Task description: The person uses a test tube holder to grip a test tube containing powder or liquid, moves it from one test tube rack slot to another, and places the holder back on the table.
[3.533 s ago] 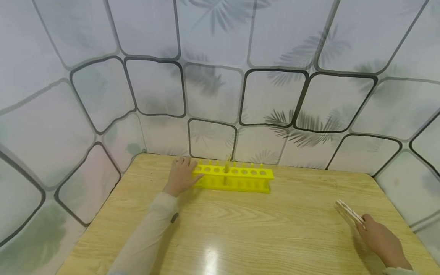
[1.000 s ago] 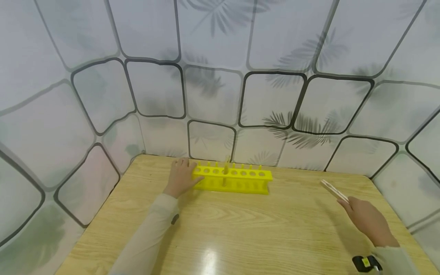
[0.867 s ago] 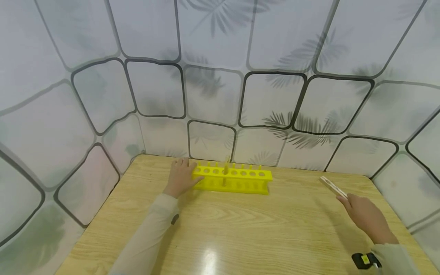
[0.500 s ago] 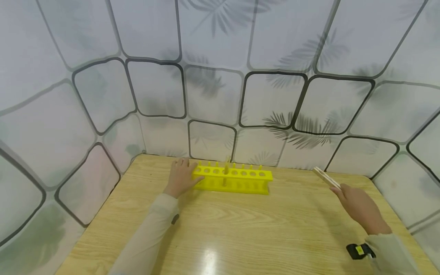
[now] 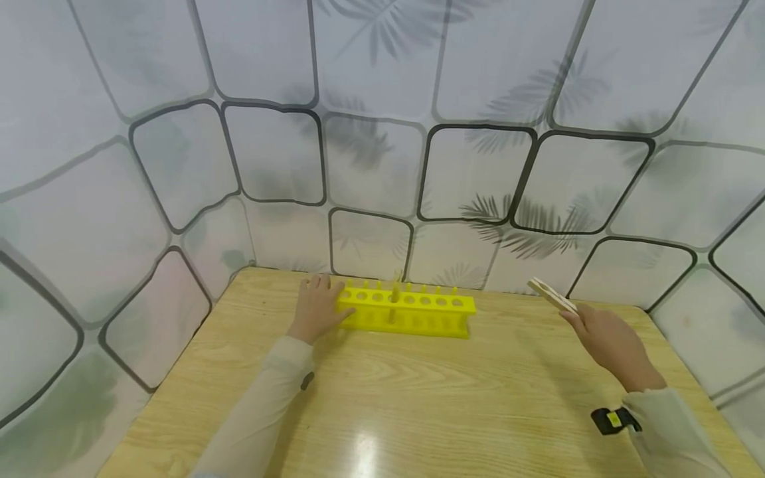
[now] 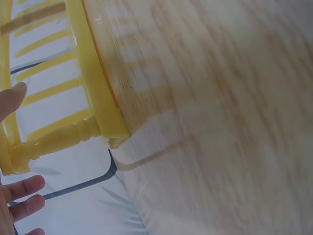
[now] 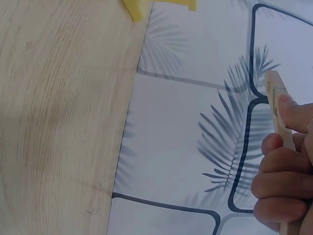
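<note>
A yellow test tube rack (image 5: pixel 408 310) stands at the back of the wooden table (image 5: pixel 418 398), with one tube (image 5: pixel 394 292) upright in a middle hole. My left hand (image 5: pixel 315 308) rests flat against the rack's left end (image 6: pixel 98 127), fingers straight. My right hand (image 5: pixel 606 342) is raised over the table's right side and grips a wooden clamp (image 5: pixel 551 295), which points up and left toward the rack. In the right wrist view the fingers (image 7: pixel 276 181) curl round the wooden clamp (image 7: pixel 279 115).
Patterned translucent walls (image 5: pixel 382 166) close in the table on the left, back and right. A black band (image 5: pixel 612 421) sits on my right wrist. The rack's corner (image 7: pixel 159 6) shows at the top of the right wrist view.
My right hand has carried the wooden clamp up and to the left, from the table's right edge toward the rack. The left hand and rack have stayed put.
</note>
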Tool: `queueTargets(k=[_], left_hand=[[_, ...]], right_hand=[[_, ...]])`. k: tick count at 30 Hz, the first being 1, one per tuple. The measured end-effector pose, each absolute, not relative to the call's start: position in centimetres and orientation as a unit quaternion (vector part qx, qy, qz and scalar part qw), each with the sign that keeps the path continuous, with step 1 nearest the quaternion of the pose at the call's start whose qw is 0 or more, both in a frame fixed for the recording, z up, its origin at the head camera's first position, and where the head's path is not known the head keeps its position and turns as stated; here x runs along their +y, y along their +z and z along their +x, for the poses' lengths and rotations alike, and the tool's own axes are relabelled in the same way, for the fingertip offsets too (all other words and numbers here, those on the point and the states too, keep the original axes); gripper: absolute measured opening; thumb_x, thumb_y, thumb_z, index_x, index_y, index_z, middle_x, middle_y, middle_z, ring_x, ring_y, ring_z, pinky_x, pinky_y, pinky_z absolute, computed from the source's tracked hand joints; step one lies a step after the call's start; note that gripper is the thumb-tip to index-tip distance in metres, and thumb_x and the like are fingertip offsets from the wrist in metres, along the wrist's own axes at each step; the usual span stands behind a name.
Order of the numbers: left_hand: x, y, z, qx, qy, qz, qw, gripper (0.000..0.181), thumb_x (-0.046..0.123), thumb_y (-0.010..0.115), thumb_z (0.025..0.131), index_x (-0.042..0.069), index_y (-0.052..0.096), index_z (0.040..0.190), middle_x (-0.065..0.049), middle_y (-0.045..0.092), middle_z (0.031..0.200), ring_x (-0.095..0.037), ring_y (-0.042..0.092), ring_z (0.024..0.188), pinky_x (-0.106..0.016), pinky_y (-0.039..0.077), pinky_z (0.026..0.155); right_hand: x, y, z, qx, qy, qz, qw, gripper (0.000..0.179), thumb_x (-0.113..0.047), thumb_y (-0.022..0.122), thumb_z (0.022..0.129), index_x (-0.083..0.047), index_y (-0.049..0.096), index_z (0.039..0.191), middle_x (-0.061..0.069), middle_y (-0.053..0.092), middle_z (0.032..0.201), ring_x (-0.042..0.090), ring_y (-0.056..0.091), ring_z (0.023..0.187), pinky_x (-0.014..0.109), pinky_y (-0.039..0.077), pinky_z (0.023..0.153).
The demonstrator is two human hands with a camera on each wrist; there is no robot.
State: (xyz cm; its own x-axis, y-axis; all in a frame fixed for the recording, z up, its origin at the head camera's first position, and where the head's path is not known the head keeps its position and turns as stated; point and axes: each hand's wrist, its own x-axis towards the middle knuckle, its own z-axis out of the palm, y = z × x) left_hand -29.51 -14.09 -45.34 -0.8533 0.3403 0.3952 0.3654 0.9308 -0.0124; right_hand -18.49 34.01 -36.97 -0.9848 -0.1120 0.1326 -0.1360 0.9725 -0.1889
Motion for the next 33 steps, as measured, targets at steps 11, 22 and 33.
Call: queueTargets(k=[11, 22, 33], left_hand=[[-13.3, -45.6, -30.1, -0.965, -0.025, -0.173, 0.197, 0.058, 0.046, 0.071, 0.076, 0.010, 0.058, 0.121, -0.015, 0.056, 0.107, -0.032, 0.049, 0.107, -0.052, 0.036, 0.095], [-13.0, -46.2, -30.5, -0.967, -0.009, -0.167, 0.194, 0.051, 0.040, 0.071, 0.075, 0.011, 0.060, 0.116, -0.014, 0.057, 0.105, -0.031, 0.050, 0.104, -0.050, 0.036, 0.094], [-12.9, -46.0, -30.4, -0.968, -0.021, -0.164, 0.190, 0.048, 0.033, 0.072, 0.075, 0.013, 0.060, 0.118, -0.014, 0.056, 0.105, -0.031, 0.049, 0.105, -0.051, 0.037, 0.095]], right_hand=[[33.2, -36.8, -18.8, -0.991, 0.099, 0.068, 0.058, 0.044, -0.042, 0.032, 0.100, -0.009, 0.043, 0.074, 0.001, 0.034, 0.055, 0.014, 0.031, 0.046, 0.029, 0.026, 0.045], [32.8, -37.2, -19.0, -0.990, 0.103, 0.072, 0.062, 0.044, -0.043, 0.032, 0.100, -0.009, 0.043, 0.074, 0.001, 0.034, 0.055, 0.014, 0.030, 0.046, 0.028, 0.025, 0.046], [31.4, -36.1, -20.0, -0.987, 0.095, 0.102, 0.079, 0.042, -0.040, 0.033, 0.100, -0.009, 0.040, 0.073, 0.001, 0.034, 0.056, 0.013, 0.029, 0.047, 0.028, 0.025, 0.046]])
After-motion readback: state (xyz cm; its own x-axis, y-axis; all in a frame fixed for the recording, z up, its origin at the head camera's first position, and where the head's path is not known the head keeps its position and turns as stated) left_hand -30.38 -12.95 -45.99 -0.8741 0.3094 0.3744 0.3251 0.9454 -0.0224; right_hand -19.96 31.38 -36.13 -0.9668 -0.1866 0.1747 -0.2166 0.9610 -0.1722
